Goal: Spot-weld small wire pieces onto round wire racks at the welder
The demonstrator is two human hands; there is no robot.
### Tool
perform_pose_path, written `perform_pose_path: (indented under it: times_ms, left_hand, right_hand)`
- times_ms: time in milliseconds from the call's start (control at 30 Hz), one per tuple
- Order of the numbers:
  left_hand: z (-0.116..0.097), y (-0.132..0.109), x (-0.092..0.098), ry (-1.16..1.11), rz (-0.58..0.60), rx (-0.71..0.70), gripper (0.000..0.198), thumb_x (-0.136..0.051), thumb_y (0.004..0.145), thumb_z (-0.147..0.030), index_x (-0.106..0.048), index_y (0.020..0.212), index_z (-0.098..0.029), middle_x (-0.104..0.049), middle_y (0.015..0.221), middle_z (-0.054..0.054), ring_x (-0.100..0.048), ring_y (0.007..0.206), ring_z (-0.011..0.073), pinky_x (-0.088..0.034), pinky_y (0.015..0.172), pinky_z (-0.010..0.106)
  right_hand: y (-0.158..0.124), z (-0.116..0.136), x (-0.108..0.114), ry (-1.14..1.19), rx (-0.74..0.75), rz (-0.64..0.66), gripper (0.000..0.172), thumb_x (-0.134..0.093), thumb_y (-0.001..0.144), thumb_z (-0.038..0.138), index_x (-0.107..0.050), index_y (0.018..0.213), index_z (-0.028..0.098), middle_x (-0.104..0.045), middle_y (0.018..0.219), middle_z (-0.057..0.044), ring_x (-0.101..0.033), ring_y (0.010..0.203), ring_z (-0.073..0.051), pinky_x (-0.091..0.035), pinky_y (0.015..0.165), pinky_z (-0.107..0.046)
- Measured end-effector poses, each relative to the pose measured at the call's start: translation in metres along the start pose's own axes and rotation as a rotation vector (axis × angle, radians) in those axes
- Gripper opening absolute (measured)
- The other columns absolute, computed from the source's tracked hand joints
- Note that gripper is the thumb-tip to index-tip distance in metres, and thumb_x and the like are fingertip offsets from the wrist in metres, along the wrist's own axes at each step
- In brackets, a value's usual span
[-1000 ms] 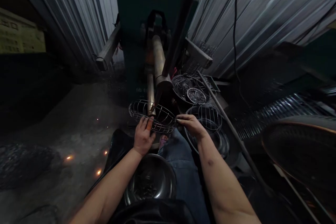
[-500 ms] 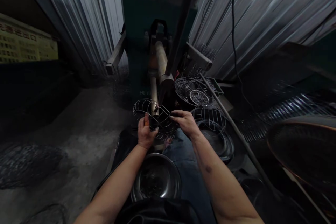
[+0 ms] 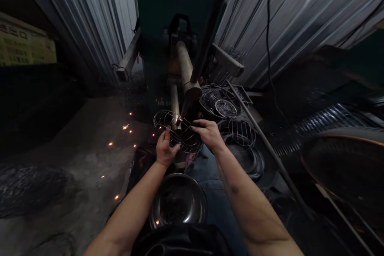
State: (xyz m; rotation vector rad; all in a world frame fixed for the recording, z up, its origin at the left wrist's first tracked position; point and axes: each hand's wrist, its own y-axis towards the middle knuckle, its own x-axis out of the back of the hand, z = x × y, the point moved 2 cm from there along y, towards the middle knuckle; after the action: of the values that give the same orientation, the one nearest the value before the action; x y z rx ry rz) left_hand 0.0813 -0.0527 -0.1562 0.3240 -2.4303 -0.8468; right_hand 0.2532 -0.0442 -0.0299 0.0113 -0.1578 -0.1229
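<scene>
A round wire basket (image 3: 192, 149) is held between my two hands at the electrodes of a spot welder (image 3: 187, 68). My left hand (image 3: 167, 150) grips its near left side, fingers closed round the wire, with an orange band on one finger. On the right, my right hand (image 3: 208, 134) pinches the basket's wire between thumb and fingers. The upper electrode tip meets the wire over the lower electrode arm (image 3: 175, 104), where a small glow shows. Orange sparks (image 3: 125, 127) fly off to the left. A steel bowl (image 3: 196, 198) sits below, near my lap.
Right of the welder, a pan (image 3: 207, 110) holds wire pieces and round wire grids. Beside my leg are a wire basket (image 3: 241, 130) and a coil of wire (image 3: 259, 164). A long rod (image 3: 267, 148) slants past them. A yellow crate (image 3: 27, 48) stands at left.
Sparks have appeared, scattering left across the floor and over the bowl. The upper electrode now meets the wire with a glow. Both hands keep their hold on the basket, and the view has shifted slightly.
</scene>
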Motion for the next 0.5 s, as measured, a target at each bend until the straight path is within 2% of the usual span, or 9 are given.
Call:
perform_pose_path:
  times_ms: [133, 200, 267, 333, 433, 500]
  left_hand:
    - [-0.001, 0.005, 0.004, 0.001, 0.003, 0.025, 0.081, -0.076, 0.069, -0.027, -0.042, 0.142, -0.016, -0.056, 0.128, 0.016, -0.057, 0.114, 0.0301, -0.047, 0.099, 0.043]
    - [-0.002, 0.006, 0.005, 0.008, -0.003, 0.069, 0.081, -0.077, 0.067, -0.028, -0.045, 0.141, -0.018, -0.058, 0.125, 0.015, -0.059, 0.112, 0.0308, -0.048, 0.097, 0.045]
    - [-0.004, 0.005, 0.007, -0.003, 0.005, 0.108, 0.08, -0.077, 0.067, -0.029, -0.046, 0.139, -0.02, -0.059, 0.123, 0.013, -0.06, 0.111, 0.0302, -0.048, 0.096, 0.046]
    - [-0.007, 0.004, 0.009, -0.041, 0.021, 0.12, 0.076, -0.077, 0.067, -0.03, -0.049, 0.137, -0.021, -0.06, 0.123, 0.012, -0.059, 0.113, 0.0286, -0.047, 0.098, 0.044]
    - [-0.009, 0.002, 0.012, -0.129, 0.002, 0.192, 0.074, -0.079, 0.066, -0.032, -0.052, 0.134, -0.019, -0.062, 0.119, 0.011, -0.061, 0.109, 0.0259, -0.048, 0.097, 0.039]
    - [-0.008, 0.001, 0.013, -0.185, -0.021, 0.277, 0.076, -0.08, 0.065, -0.033, -0.053, 0.134, -0.018, -0.063, 0.115, 0.01, -0.063, 0.101, 0.0242, -0.05, 0.092, 0.037]
  right_hand:
    - [0.008, 0.009, -0.01, -0.013, 0.013, 0.012, 0.024, -0.074, 0.056, 0.037, -0.072, 0.067, 0.016, -0.062, 0.062, 0.0, -0.053, 0.059, -0.014, -0.04, 0.057, -0.026]
    - [0.008, 0.012, -0.008, -0.016, 0.01, 0.055, 0.021, -0.073, 0.058, 0.036, -0.068, 0.062, 0.016, -0.057, 0.058, 0.002, -0.048, 0.055, -0.011, -0.036, 0.053, -0.024]
    - [0.003, 0.012, 0.002, -0.02, -0.019, 0.121, 0.022, -0.073, 0.062, 0.037, -0.066, 0.061, 0.016, -0.052, 0.054, 0.004, -0.043, 0.05, -0.009, -0.031, 0.048, -0.023]
    - [-0.005, 0.01, 0.016, -0.023, -0.083, 0.206, 0.025, -0.074, 0.064, 0.04, -0.068, 0.068, 0.016, -0.052, 0.054, 0.004, -0.04, 0.047, -0.008, -0.029, 0.045, -0.022]
    - [-0.016, 0.003, 0.036, -0.014, -0.19, 0.303, 0.036, -0.078, 0.061, 0.043, -0.072, 0.082, 0.015, -0.058, 0.059, 0.002, -0.045, 0.047, -0.009, -0.034, 0.046, -0.023]
    - [-0.02, 0.0, 0.04, 0.001, -0.204, 0.306, 0.038, -0.08, 0.058, 0.042, -0.074, 0.081, 0.013, -0.06, 0.059, 0.001, -0.048, 0.048, -0.009, -0.037, 0.048, -0.024]
